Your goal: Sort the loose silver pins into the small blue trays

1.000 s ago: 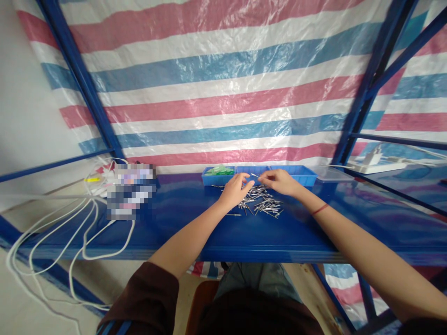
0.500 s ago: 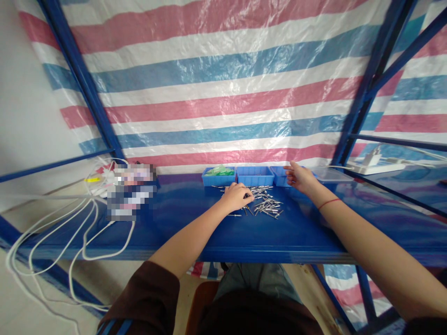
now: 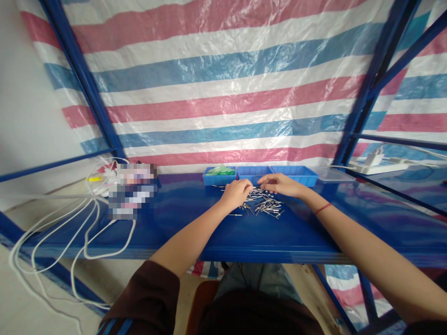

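A loose pile of thin silver rivets (image 3: 268, 204) lies on the blue table. My left hand (image 3: 238, 193) is over the pile's left side, fingers curled together; what they hold, if anything, is too small to make out. Just to its right, my right hand (image 3: 279, 184) reaches over the back of the pile with its fingers slightly apart, and nothing shows in it. Behind the pile stand three blue bins in a row: the left bin (image 3: 219, 178) has green packets, the middle bin (image 3: 249, 173) is partly behind my hands, and the right bin (image 3: 298, 174) shows its inside.
A clear plastic lid (image 3: 335, 175) lies right of the bins. White cables (image 3: 104, 257) loop over the table's left side beside a blurred bundle (image 3: 131, 193). A white power strip (image 3: 380, 166) sits at the right, behind a blue rail. Blue frame posts flank the table.
My right hand has moved left and down from the right bin to the pile, beside my left hand. My left hand has shifted slightly, its fingertips now raised and drawn together.
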### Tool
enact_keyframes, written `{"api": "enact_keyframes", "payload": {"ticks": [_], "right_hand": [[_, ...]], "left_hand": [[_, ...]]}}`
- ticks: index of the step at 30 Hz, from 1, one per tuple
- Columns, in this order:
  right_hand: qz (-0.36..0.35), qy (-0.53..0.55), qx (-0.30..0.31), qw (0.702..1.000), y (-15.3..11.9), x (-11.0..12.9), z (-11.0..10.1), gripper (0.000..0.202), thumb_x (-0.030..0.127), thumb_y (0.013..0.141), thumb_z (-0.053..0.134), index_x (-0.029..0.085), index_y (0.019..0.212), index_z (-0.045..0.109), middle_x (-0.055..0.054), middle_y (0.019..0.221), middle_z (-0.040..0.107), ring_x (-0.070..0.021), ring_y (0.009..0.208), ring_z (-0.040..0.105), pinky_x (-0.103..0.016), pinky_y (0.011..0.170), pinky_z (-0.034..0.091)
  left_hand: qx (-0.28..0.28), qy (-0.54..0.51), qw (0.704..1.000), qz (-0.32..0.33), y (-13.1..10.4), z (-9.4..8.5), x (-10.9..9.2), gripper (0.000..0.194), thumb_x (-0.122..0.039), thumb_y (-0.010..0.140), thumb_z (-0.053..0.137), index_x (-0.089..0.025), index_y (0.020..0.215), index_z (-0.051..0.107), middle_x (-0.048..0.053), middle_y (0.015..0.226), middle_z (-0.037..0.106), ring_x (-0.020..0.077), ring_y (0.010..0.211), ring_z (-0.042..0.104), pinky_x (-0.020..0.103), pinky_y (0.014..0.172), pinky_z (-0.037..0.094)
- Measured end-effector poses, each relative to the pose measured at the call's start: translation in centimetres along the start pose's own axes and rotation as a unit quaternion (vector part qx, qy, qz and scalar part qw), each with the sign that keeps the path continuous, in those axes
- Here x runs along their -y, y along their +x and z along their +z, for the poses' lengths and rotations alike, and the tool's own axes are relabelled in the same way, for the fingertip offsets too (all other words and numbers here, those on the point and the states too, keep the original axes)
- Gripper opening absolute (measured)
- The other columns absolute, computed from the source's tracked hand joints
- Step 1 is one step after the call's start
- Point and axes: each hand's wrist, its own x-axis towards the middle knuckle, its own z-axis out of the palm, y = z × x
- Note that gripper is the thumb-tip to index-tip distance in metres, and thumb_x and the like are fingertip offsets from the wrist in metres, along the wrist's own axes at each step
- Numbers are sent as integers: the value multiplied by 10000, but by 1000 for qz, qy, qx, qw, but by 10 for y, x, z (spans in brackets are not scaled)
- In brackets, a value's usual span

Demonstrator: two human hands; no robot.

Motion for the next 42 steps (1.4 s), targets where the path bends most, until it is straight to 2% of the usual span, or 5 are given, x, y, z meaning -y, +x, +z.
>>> {"api": "enact_keyframes", "payload": {"ticks": [16, 22, 28, 36, 42], "right_hand": [[-61, 68, -29, 995, -1, 16, 13, 264, 381, 696, 646, 157, 834, 630, -16, 656, 618, -108, 577, 544, -250, 531, 425], [-45, 69, -69, 994, -1, 21, 12, 234, 380, 711, 614, 157, 779, 589, -2, 618, 571, -101, 544, 512, -255, 525, 410], [-42, 52, 11, 998, 0, 13, 15, 232, 382, 732, 588, 159, 795, 575, -15, 669, 582, -109, 586, 528, -248, 524, 411], [-61, 16, 56, 996, 0, 9, 20, 295, 455, 789, 518, 168, 812, 581, -32, 767, 597, -104, 613, 537, -241, 520, 407], [-84, 19, 7, 996, -1, 11, 20, 341, 489, 761, 543, 163, 847, 596, -22, 733, 587, -108, 600, 527, -253, 533, 420]], "left_hand": [[-54, -342, 937, -48, 7, 10, 4, 183, -272, 810, 537, -131, 900, 612, 78, 834, 692, 161, 796, 644, 306, 788, 484], [-77, -339, 935, -67, 8, 9, 4, 159, -267, 781, 574, -135, 852, 627, 77, 826, 691, 163, 782, 640, 309, 776, 486], [-117, -331, 934, -57, 9, 7, 3, 182, -300, 781, 567, -137, 838, 626, 69, 824, 685, 163, 782, 634, 294, 761, 484], [-110, -315, 942, -41, 6, 4, -1, 217, -334, 808, 537, -146, 869, 627, 52, 817, 683, 152, 769, 632, 280, 753, 480], [-108, -280, 954, -28, 6, 1, -5, 191, -303, 819, 533, -163, 912, 624, 44, 882, 681, 145, 823, 624, 268, 760, 475]]}}
